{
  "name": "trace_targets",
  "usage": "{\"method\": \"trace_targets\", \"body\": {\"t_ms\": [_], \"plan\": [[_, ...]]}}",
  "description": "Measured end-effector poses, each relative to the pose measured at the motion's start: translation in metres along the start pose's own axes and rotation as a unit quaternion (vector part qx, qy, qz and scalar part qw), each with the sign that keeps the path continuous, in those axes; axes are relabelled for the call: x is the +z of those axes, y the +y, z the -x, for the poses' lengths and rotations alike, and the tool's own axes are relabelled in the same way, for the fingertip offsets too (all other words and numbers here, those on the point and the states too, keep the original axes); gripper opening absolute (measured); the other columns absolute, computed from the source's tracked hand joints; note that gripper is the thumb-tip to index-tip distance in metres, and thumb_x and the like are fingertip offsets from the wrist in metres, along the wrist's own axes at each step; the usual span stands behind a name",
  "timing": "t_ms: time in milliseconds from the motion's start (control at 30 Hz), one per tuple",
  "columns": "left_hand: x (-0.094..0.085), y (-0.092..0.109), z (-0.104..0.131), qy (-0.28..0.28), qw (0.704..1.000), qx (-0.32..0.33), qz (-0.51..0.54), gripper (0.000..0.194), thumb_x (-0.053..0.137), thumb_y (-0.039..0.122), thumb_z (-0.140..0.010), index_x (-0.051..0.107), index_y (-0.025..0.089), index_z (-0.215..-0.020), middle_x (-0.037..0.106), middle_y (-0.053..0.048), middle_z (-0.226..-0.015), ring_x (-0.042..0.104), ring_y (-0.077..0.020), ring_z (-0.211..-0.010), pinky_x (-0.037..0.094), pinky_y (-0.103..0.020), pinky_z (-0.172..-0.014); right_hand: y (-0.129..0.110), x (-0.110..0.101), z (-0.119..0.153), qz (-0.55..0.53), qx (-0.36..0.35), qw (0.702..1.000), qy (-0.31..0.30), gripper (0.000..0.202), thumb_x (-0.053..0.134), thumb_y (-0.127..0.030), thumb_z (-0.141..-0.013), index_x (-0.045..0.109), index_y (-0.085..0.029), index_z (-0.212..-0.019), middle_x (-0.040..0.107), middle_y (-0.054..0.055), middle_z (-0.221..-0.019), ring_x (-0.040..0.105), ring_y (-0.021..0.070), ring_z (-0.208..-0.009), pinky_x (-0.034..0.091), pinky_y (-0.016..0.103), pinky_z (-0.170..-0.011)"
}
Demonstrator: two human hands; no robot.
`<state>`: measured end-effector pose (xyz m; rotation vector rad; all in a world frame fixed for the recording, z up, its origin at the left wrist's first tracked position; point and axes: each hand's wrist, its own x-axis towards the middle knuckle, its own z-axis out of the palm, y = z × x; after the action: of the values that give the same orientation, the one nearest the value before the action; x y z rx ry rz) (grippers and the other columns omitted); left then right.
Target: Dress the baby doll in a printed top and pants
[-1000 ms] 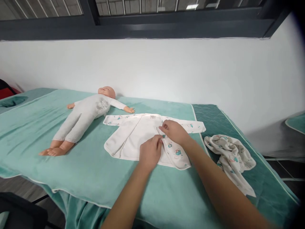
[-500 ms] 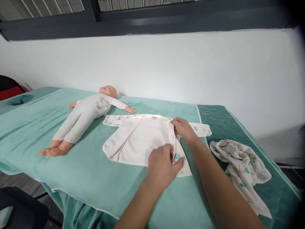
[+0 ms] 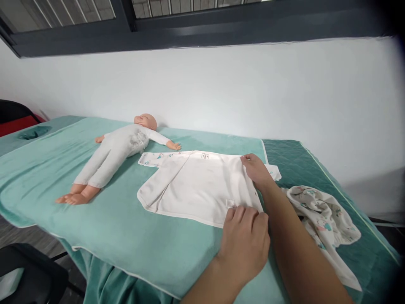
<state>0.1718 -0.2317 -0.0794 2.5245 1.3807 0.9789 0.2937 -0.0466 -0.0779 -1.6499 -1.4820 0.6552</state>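
Observation:
A small white baby shirt (image 3: 199, 185) lies spread open on the light green cover, its inner side up. Its left sleeve, with a small print, points toward the doll. My left hand (image 3: 246, 240) is closed on the shirt's lower right corner, knuckles up, fingertips hidden. Higher up, my right hand (image 3: 257, 171) pinches the upper right edge of the same shirt, over the right sleeve, whose cuff shows beyond the hand. A doll (image 3: 118, 147) in white lies on its back to the left, one hand close to the shirt's left sleeve.
A crumpled printed cloth (image 3: 325, 223) lies at the right on the darker green cover (image 3: 281, 156). White wall (image 3: 202, 93) rises behind the bed, below a dark window frame. At the lower left stands a black object (image 3: 31, 274) beside the bed's edge.
Both hands have moved right, carrying the shirt's right front panel outward. That panel now lies opened out with its inner side and a small label showing, covering more of the right sleeve.

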Motion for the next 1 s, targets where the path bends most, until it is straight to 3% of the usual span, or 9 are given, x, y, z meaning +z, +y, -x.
{"method": "trace_targets", "body": {"t_ms": [100,233,400,500,600,667,800,900,1000], "plan": [[-0.002,-0.002,0.0,-0.01,0.999,0.029,0.024,0.017,0.049,0.024,-0.094,0.056,0.02,-0.109,0.063,-0.005,-0.1,0.053,-0.0215,-0.09,0.044,-0.041,-0.08,0.002,0.0,-0.002,0.005,0.035,0.999,-0.001,0.032,0.044,-0.043,-0.085,0.06,-0.018,-0.095,0.062,0.004,-0.075,0.055,0.0187,-0.065,0.039,0.029,-0.058],[0.0,-0.005,0.003,-0.006,0.999,-0.028,0.027,0.014,0.046,0.023,-0.095,0.056,0.02,-0.104,0.062,-0.005,-0.104,0.053,-0.0218,-0.096,0.043,-0.041,-0.085,0.004,-0.008,-0.005,0.011,0.052,0.998,-0.028,0.025,0.05,-0.035,-0.083,0.061,-0.018,-0.097,0.064,0.004,-0.074,0.053,0.0172,-0.059,0.038,0.029,-0.054],[0.005,-0.007,0.006,-0.033,0.999,-0.018,-0.005,0.02,0.042,0.03,-0.098,0.058,0.021,-0.091,0.063,-0.003,-0.091,0.054,-0.0219,-0.091,0.041,-0.042,-0.082,0.01,-0.026,-0.005,-0.005,0.041,0.995,-0.089,0.023,0.057,-0.03,-0.08,0.062,-0.019,-0.1,0.07,0.005,-0.089,0.055,0.0137,-0.057,0.041,0.027,-0.053],[0.007,-0.009,0.007,-0.037,0.999,0.02,-0.007,0.025,0.04,0.032,-0.099,0.059,0.021,-0.087,0.063,-0.003,-0.084,0.054,-0.0211,-0.086,0.04,-0.041,-0.079,0.007,-0.033,-0.003,0.008,0.033,0.996,-0.086,0.022,0.058,-0.028,-0.08,0.062,-0.019,-0.1,0.07,0.007,-0.1,0.062,0.0161,-0.069,0.046,0.028,-0.06],[0.007,-0.01,0.007,-0.029,0.998,0.05,0.005,0.024,0.042,0.032,-0.098,0.061,0.021,-0.087,0.064,-0.002,-0.079,0.054,-0.0206,-0.083,0.04,-0.039,-0.076,-0.009,-0.033,0.005,0.042,-0.016,0.999,-0.031,0.02,0.056,-0.028,-0.082,0.064,-0.02,-0.099,0.07,0.009,-0.107,0.066,0.0221,-0.091,0.051,0.033,-0.075],[0.006,-0.011,0.007,-0.02,0.997,0.068,0.018,0.021,0.045,0.031,-0.097,0.061,0.021,-0.087,0.065,-0.001,-0.079,0.055,-0.0198,-0.08,0.04,-0.038,-0.074,-0.02,-0.025,0.014,0.035,-0.09,0.995,-0.025,0.022,0.052,-0.03,-0.086,0.065,-0.022,-0.103,0.07,0.008,-0.111,0.065,0.0231,-0.102,0.051,0.035,-0.086],[0.005,-0.011,0.008,0.011,0.993,0.101,0.068,0.017,0.049,0.025,-0.093,0.061,0.018,-0.083,0.065,-0.001,-0.074,0.056,-0.0157,-0.069,0.04,-0.033,-0.065,-0.025,0.009,0.027,0.091,-0.231,0.963,-0.101,0.045,0.042,-0.044,-0.096,0.056,-0.017,-0.129,0.059,0.013,-0.138,0.052,0.026,-0.129,0.038,0.041,-0.111],[0.002,-0.01,0.009,0.054,0.987,0.09,0.121,0.014,0.049,0.02,-0.092,0.06,0.017,-0.084,0.064,-0.001,-0.069,0.056,-0.0135,-0.062,0.04,-0.03,-0.061,-0.014,0.034,0.029,0.23,-0.242,0.932,-0.141,0.064,0.034,-0.051,-0.098,0.04,-0.009,-0.147,0.036,0.017,-0.157,0.027,0.03,-0.148,0.023,0.047,-0.12],[-0.005,-0.009,0.013,0.1,0.978,0.064,0.169,0.01,0.05,0.015,-0.09,0.06,0.016,-0.087,0.063,-0.001,-0.067,0.055,-0.0127,-0.06,0.039,-0.028,-0.059,-0.006,0.046,0.029,0.302,-0.244,0.911,-0.139,0.069,0.025,-0.053,-0.1,0.032,-0.008,-0.151,0.026,0.015,-0.161,0.02,0.0283,-0.151,0.019,0.048,-0.122]]}}
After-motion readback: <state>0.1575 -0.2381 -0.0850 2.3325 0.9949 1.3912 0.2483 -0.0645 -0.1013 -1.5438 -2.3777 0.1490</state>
